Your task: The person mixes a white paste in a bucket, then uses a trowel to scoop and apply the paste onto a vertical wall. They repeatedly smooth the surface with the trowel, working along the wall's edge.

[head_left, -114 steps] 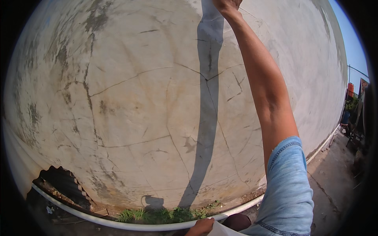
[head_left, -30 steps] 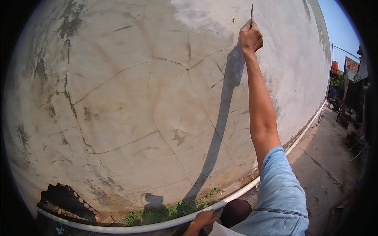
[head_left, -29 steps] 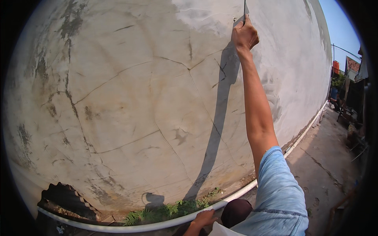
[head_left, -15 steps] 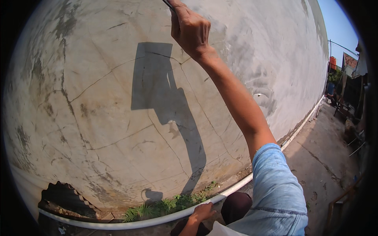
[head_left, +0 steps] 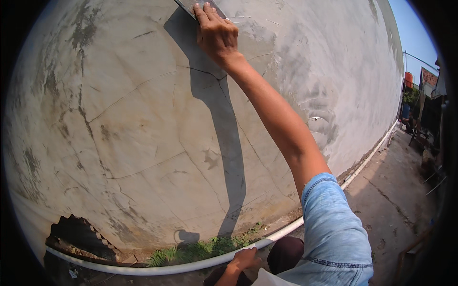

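My right hand point(head_left: 218, 38) is raised at the top of the picture, its fingers closed around a flat-bladed trowel point(head_left: 187, 6). The grey blade lies against or very near the plastered wall point(head_left: 133, 109), partly cut off by the upper edge. Pale, freshly smeared-looking plaster point(head_left: 353, 76) covers the wall to the right, while cracks and dark stains mark its left part. Low down by my knee, my left hand point(head_left: 244, 260) has curled fingers. Whatever it may hold is hidden.
A white pipe point(head_left: 162, 270) runs along the wall's foot, with green plants point(head_left: 205, 249) behind it. Corrugated sheet edges a dark opening point(head_left: 78, 233) at lower left. Paved ground point(head_left: 381, 190) stretches away at right, towards clutter and an orange tank point(head_left: 408, 79).
My right hand has moved slightly left and down, bringing the trowel to the wall; its shadow now meets the blade. My left hand stays low, nearly unmoved.
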The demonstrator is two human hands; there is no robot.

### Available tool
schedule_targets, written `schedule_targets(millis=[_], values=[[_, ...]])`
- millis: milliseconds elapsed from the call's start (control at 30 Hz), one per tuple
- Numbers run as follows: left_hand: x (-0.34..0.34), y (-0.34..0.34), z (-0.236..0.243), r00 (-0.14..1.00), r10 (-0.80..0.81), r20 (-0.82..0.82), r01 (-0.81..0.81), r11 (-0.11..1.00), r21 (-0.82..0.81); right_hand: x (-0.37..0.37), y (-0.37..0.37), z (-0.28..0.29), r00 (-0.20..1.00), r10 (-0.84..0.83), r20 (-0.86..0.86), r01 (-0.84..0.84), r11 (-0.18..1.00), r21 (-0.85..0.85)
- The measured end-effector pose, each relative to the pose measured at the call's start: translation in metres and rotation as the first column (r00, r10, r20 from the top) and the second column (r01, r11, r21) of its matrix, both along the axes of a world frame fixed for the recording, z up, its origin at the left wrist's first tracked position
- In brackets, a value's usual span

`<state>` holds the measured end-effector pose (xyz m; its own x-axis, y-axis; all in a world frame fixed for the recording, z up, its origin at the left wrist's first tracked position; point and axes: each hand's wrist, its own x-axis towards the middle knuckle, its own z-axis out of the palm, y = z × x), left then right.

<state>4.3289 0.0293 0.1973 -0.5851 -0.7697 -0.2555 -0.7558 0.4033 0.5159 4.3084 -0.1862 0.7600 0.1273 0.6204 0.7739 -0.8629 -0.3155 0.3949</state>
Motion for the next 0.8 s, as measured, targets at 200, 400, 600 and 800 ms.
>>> schedule_targets(millis=[200, 400, 600, 800], values=[[-0.005, 0.002, 0.0, 1.0, -0.001, -0.016, 0.001, 1.0, -0.009, -0.001, 0.032, -0.035, 0.868, 0.106, -0.485, -0.13, 0.991, -0.015], [-0.004, -0.002, -0.007, 0.999, -0.023, -0.043, 0.022, 0.999, -0.028, -0.176, 0.026, 0.013, 0.711, 0.575, 0.405, -0.68, 0.708, 0.19], [-0.006, 0.0, -0.006, 1.0, 0.0, -0.023, -0.001, 1.0, -0.028, -0.231, 0.029, -0.039, -0.008, 0.889, 0.458, -0.909, -0.197, 0.368], [-0.01, 0.011, 0.032, 0.973, 0.061, -0.222, -0.102, 0.979, -0.176, -0.214, 0.071, -0.155, -0.104, 0.778, 0.619, -0.818, -0.421, 0.392]])
